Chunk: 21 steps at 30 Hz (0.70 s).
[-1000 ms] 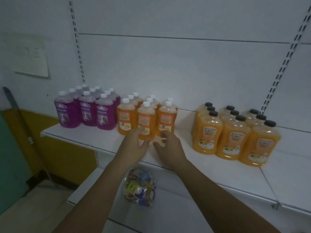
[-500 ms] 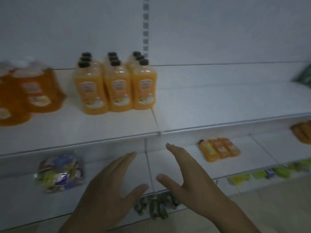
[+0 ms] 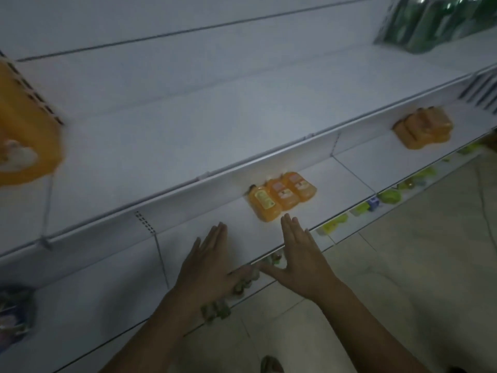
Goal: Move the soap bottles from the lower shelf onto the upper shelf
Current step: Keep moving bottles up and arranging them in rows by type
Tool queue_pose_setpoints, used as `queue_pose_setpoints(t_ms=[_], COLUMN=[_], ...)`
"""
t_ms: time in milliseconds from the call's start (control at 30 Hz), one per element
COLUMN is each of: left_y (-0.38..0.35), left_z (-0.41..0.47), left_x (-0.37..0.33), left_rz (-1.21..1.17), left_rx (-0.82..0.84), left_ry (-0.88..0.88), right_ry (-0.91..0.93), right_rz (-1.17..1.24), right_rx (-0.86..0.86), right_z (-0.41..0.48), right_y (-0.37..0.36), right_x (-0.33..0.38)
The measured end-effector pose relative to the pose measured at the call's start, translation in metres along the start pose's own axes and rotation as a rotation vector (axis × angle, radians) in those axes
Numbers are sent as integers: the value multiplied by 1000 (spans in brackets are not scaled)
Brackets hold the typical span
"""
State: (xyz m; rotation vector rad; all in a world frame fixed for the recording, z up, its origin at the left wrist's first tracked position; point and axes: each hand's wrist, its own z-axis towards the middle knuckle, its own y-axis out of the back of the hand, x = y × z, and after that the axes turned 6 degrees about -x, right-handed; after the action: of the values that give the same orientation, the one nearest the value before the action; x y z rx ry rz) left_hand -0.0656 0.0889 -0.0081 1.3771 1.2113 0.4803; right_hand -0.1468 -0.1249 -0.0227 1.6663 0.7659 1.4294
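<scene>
Three orange soap bottles [image 3: 281, 195] stand side by side on the lower shelf [image 3: 336, 181], tucked under the lip of the upper shelf [image 3: 188, 122]. My left hand [image 3: 208, 265] and my right hand [image 3: 298, 254] hover flat and empty over the lower shelf's front edge, just short of those bottles, fingers stretched toward them. A second cluster of orange bottles [image 3: 422, 129] stands farther right on the same lower shelf. One blurred orange bottle [image 3: 25, 138] stands on the upper shelf at the far left.
Green bottles [image 3: 435, 20] are at the top right on the upper shelf. A bag of colourful packets [image 3: 14, 316] lies at the lower left. Small green and yellow items [image 3: 387, 196] line the bottom shelf edge. Tiled floor [image 3: 403, 265] is to the right.
The view swung right and down from the stocked upper shelf. Both hands left the orange bottles there and dropped, empty, toward the three bottles on the lower shelf.
</scene>
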Motion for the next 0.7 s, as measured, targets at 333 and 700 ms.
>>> queue_pose_setpoints(t_ms=[333, 700], left_y=[-123, -208], left_z=[224, 329], left_x=[-10, -1], left_rz=[-571, -1137], left_rx=[62, 79], left_ry=[474, 730], right_ry=[-374, -326], right_rz=[154, 292], right_rx=[147, 165], right_z=[187, 291], right_y=[-87, -178], right_x=[-130, -201])
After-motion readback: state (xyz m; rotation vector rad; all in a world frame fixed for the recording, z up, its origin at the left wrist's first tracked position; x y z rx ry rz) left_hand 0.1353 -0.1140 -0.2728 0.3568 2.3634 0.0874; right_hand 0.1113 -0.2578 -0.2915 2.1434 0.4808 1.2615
